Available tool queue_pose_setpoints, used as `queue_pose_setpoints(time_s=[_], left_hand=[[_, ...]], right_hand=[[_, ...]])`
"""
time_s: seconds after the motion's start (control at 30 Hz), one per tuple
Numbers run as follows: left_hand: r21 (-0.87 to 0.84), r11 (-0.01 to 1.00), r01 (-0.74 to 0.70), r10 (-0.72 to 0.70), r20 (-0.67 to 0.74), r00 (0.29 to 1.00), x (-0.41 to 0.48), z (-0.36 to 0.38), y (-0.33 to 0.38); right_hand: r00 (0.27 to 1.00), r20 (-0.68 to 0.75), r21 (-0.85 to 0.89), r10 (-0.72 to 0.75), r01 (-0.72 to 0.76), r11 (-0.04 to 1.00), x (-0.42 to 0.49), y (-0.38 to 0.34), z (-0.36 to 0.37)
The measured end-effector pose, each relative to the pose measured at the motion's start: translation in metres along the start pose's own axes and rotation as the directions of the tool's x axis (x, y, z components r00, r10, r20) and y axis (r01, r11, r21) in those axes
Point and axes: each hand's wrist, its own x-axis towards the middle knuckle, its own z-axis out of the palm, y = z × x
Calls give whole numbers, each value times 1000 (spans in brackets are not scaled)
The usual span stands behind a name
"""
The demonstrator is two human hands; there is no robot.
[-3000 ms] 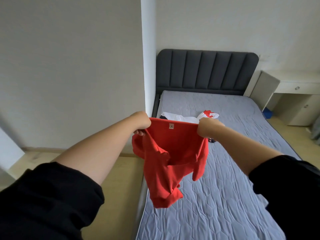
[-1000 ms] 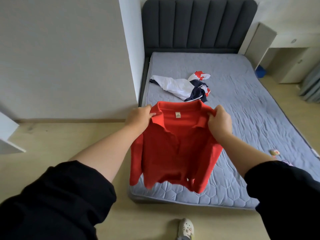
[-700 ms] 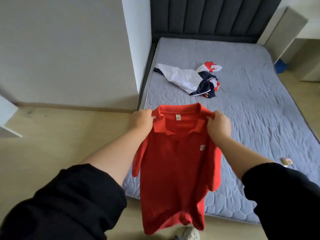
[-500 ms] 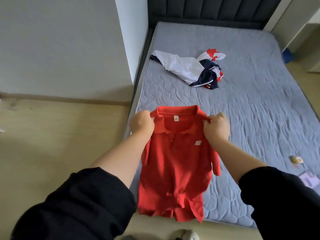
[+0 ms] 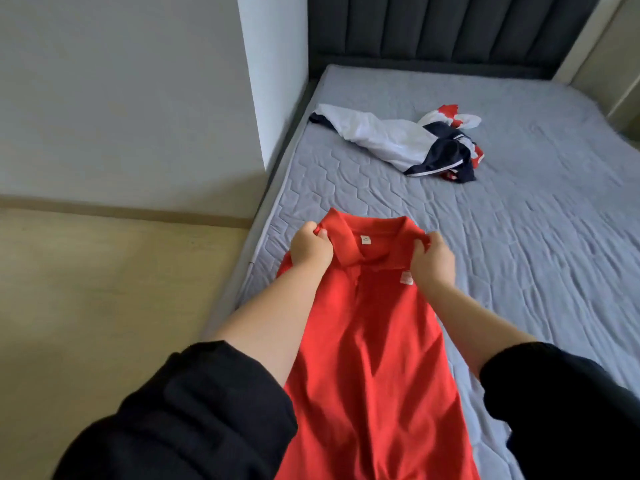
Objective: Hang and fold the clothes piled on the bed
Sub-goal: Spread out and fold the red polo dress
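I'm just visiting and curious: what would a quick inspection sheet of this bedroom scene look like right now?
Surface: grey quilted mattress, wrinkled, no sheet or pillows seen.
Job's things: red polo shirt held up by its shoulders at the bed's near corner, front and collar facing the camera; white, navy and red garment lying crumpled farther up the bed.
Clutter: nothing seen.
Grippers: left hand and right hand each pinch the shirt beside the collar.
Cables: nothing seen.
Surroundings: dark padded headboard, white wall, pale wooden floor, pale furniture at the right edge.
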Motion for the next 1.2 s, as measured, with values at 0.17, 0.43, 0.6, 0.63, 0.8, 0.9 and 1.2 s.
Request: queue_pose_setpoints(time_s=[0.17,0.43,0.6,0.63,0.8,0.9,1.2], left_hand=[[-172,983,-70,55,-87,995,42,29,16],[-206,967,-152,207,279,938,53,59,-11],[383,848,-366,96,569,817,0,105,-106],[480,773,-415,79,576,814,-10,111,-123],[583,646,-492,136,546,827,-61,128,-167],[568,637,-521,168,558,813,-81,128,-178],[349,832,-432,210,523,826,-140,97,-175]], right_hand=[[985,-101,88,-139,148,985,57,-5,26],[970,141,173,-197,172,970,70,19,63],[889,451,-198,-82,190,962,5,102,99],[863,505,-300,-28,206,931,-8,116,102],[814,581,-425,16,287,859,-64,160,98],[795,606,-383,28,261,886,-84,165,91],[812,581,-140,-55,166,976,-144,165,37]])
